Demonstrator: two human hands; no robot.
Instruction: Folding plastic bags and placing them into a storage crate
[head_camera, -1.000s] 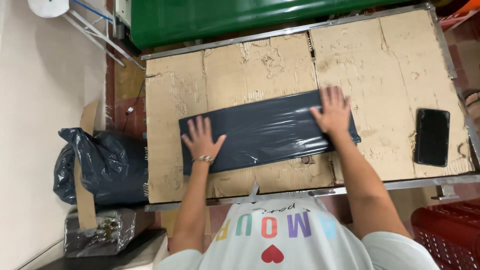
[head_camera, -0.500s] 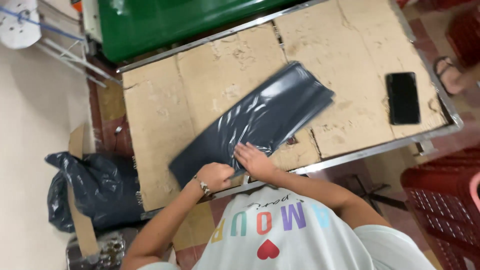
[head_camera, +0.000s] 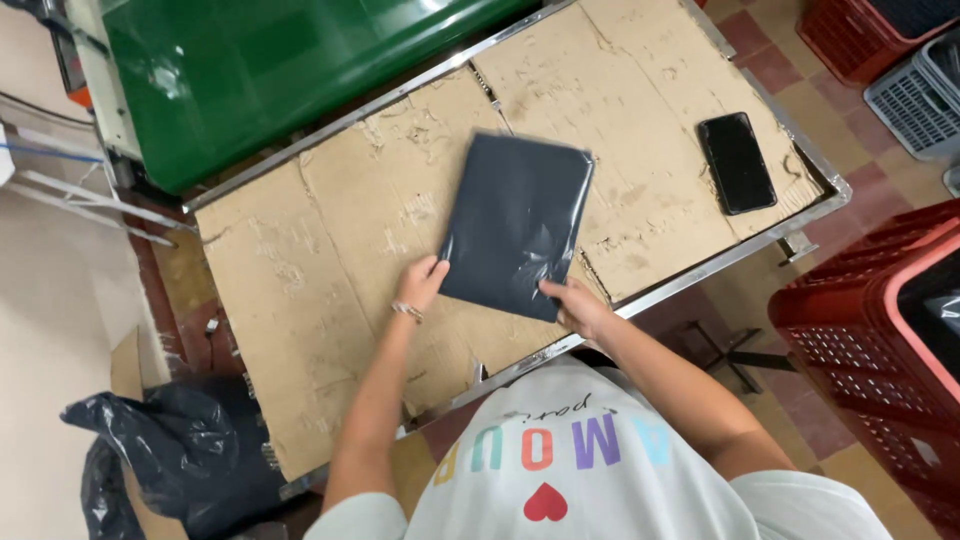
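A dark plastic packet (head_camera: 518, 222), folded into a flat rectangle, lies near the middle of the counter (head_camera: 300, 290), which is covered in worn brown cardboard sheets inside a metal frame. The left hand (head_camera: 420, 285) rests at the packet's lower left edge, its fingers (head_camera: 437, 268) held close together and touching the plastic. The right hand (head_camera: 580, 305) sits at the packet's lower right corner, fingers narrow and pinching the edge of the plastic. The packet lies tilted, its long side running away from the person. A black phone (head_camera: 737, 162) lies face up on the cardboard, to the right of the packet and well apart from it. A green bin (head_camera: 280, 70) stands beyond the counter's far edge, red crates (head_camera: 880, 330) stand on the floor to the right, and a crumpled black bag (head_camera: 180, 455) lies on the floor at lower left.
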